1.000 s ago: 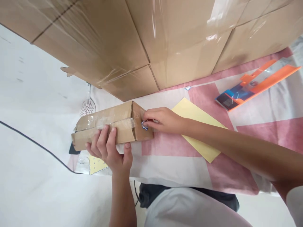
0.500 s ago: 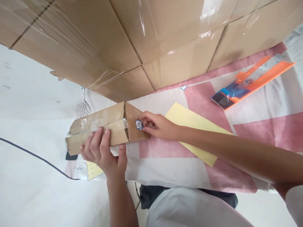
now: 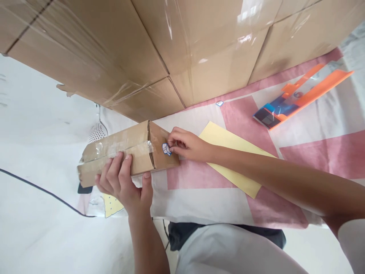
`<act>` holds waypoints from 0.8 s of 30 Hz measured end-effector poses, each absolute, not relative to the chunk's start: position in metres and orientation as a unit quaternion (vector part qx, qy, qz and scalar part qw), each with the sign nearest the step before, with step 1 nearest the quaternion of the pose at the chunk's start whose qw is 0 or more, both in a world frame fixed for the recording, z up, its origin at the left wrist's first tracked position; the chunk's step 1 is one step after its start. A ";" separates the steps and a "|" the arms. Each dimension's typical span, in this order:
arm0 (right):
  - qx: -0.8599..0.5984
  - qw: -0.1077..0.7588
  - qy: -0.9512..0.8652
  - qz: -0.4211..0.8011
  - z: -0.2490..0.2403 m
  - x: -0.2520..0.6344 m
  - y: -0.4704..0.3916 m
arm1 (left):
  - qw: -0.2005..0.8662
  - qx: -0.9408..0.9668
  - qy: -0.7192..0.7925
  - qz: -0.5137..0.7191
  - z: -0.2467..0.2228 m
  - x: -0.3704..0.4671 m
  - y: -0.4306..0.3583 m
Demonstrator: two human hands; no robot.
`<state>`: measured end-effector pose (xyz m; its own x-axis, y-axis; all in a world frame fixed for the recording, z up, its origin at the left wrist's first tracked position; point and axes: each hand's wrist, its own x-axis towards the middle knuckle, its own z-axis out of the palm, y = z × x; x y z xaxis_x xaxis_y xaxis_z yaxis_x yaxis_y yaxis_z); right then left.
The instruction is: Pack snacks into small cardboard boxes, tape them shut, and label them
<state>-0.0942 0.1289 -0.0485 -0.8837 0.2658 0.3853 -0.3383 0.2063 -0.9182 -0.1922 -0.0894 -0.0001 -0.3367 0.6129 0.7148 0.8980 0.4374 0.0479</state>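
A small taped cardboard box (image 3: 137,139) lies on the pink and white cloth (image 3: 199,176). My left hand (image 3: 125,182) rests on its near side, fingers spread over the cardboard and thumb near the lower edge. At the box's right end is a small sticker (image 3: 166,149), white with a blue outline. My right hand (image 3: 185,144) pinches this sticker's right edge between thumb and finger, against the cardboard. Under my right forearm lies a yellow sheet (image 3: 228,148).
Large taped cardboard boxes (image 3: 216,72) stand along the back. An orange and blue package (image 3: 296,99) lies at the right. Another small sticker (image 3: 219,103) is near the boxes. A perforated object (image 3: 97,132), a dark cable (image 3: 45,191) and a yellow dotted piece (image 3: 112,204) are at the left.
The view has shifted slightly. My right hand has risen a little at the sticker, its fingers still pinched there. My left hand keeps its place on the box.
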 end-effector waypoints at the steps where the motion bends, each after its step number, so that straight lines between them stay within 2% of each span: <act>1: 0.017 0.243 -0.738 0.630 -0.049 -0.094 0.128 | 0.319 -0.479 -0.786 -0.225 0.000 -0.192 -0.089; 18: 0.060 0.258 -0.712 0.650 -0.049 -0.092 0.127 | 0.307 -0.484 -0.786 -0.233 -0.001 -0.193 -0.091; 24: 0.025 0.231 -0.689 0.686 -0.047 -0.092 0.126 | 0.310 -0.482 -0.791 -0.216 0.001 -0.193 -0.090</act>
<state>-0.0920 0.1260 -0.0468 -0.8917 0.2829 0.3533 -0.3522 0.0567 -0.9342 -0.1926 -0.0899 0.0015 -0.3441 0.6277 0.6983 0.8958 0.4422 0.0439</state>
